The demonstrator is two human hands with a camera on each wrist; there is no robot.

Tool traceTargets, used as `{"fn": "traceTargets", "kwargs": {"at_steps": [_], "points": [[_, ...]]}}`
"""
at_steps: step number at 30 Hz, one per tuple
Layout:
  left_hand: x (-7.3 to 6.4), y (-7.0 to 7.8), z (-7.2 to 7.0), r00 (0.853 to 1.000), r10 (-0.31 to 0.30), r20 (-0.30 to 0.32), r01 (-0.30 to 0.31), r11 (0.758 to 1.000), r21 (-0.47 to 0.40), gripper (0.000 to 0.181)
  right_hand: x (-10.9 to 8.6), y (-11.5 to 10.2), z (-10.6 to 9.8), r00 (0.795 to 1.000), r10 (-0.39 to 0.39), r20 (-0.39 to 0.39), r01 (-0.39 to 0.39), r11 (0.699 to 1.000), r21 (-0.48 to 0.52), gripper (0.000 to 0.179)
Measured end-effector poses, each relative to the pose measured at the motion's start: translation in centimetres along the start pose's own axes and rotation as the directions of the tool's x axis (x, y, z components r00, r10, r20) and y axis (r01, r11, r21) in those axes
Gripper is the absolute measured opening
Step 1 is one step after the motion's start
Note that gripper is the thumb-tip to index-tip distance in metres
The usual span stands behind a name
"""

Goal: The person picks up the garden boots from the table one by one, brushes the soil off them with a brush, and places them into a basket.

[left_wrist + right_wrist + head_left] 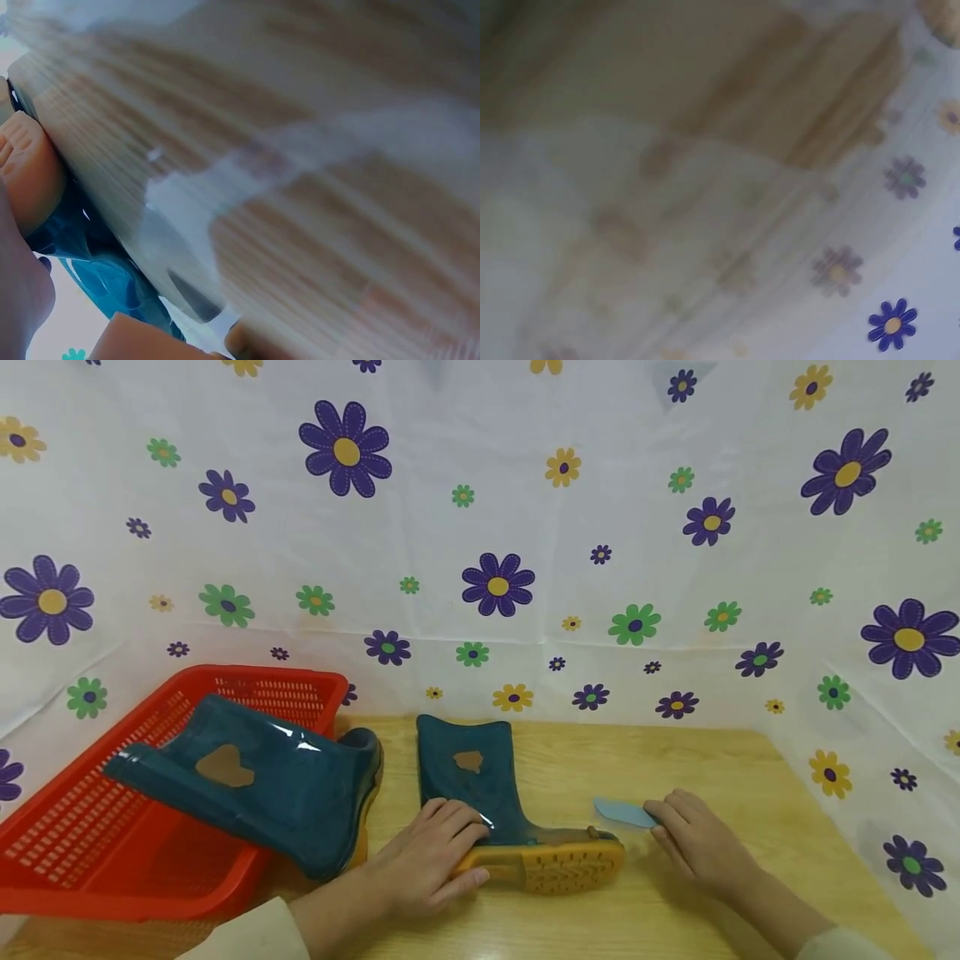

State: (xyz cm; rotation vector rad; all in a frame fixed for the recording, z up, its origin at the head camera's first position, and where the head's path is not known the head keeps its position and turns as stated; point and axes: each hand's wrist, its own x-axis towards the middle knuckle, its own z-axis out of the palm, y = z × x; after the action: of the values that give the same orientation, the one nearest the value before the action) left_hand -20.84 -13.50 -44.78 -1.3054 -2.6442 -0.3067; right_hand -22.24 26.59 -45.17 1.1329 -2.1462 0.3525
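Observation:
A dark teal rubber boot (pixel 480 777) with a yellow-tan sole (pixel 573 867) lies on its side in the middle of the table, tread facing me. Brown patches mark its shaft and toe. My left hand (pixel 435 860) grips it at the heel, fingers over the ankle and thumb along the sole. To the right of the toe, my right hand (pixel 705 843) pinches one end of a thin, flat light-blue piece (pixel 622 812), held apart from the boot. In the left wrist view, part of the teal boot (pixel 112 285) shows at the lower left.
At the left stands a red plastic basket (pixel 180 906) with slotted sides. A second teal boot (pixel 285 793), also with a brown patch, leans across its rim. A white flower-print sheet (pixel 420 535) surrounds the wooden table (pixel 675 760) at the back and sides.

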Motion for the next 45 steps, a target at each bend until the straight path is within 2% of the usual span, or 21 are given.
{"fn": "traceTargets", "kwargs": {"at_steps": [3, 11, 17, 22, 26, 31, 37, 41, 45], "points": [[0.1, -0.1, 0.0, 1.0, -0.001, 0.003, 0.001, 1.0, 0.003, 0.051, -0.4, 0.1, -0.2, 1.0, 0.021, -0.006, -0.021, 1.0, -0.005, 0.047], [-0.1, -0.2, 0.1, 1.0, -0.009, 0.011, 0.009, 1.0, 0.001, 0.053, 0.3, -0.3, 0.6, 0.998, -0.011, 0.057, 0.008, 0.999, 0.047, 0.039], [0.0, -0.1, 0.2, 1.0, 0.0, 0.003, 0.0, 1.0, 0.004, 0.052, 1.1, -0.8, 1.3, 0.999, -0.048, 0.015, 0.048, 0.998, 0.051, 0.04], [0.1, -0.1, 0.2, 1.0, 0.013, -0.01, -0.013, 1.0, 0.008, 0.052, 0.6, -0.8, 0.8, 1.0, 0.011, 0.014, -0.011, 0.999, 0.037, 0.044], [0.2, -0.2, 0.2, 1.0, 0.011, -0.012, -0.011, 1.0, 0.005, 0.051, -0.3, -0.4, 0.2, 0.997, 0.074, 0.026, -0.075, 0.996, 0.055, 0.037], [0.1, -0.3, 0.2, 1.0, 0.014, -0.016, -0.014, 1.0, 0.012, 0.051, -0.9, -0.3, -0.2, 0.997, 0.064, 0.041, -0.066, 0.996, 0.051, 0.03], [0.3, -0.3, 0.1, 1.0, 0.006, 0.004, -0.006, 1.0, 0.004, 0.052, -1.4, -0.3, -0.3, 0.994, 0.054, 0.097, -0.055, 0.998, 0.014, 0.038], [0.3, -0.2, 0.1, 1.0, 0.005, 0.011, -0.005, 1.0, -0.002, 0.052, -0.9, -0.3, 0.1, 0.997, 0.015, 0.07, -0.013, 1.0, -0.02, 0.044], [0.3, -0.2, 0.1, 1.0, 0.009, 0.007, -0.009, 1.0, -0.001, 0.052, 0.2, -0.8, 0.6, 0.999, -0.036, -0.008, 0.035, 0.997, -0.075, 0.047]]}}
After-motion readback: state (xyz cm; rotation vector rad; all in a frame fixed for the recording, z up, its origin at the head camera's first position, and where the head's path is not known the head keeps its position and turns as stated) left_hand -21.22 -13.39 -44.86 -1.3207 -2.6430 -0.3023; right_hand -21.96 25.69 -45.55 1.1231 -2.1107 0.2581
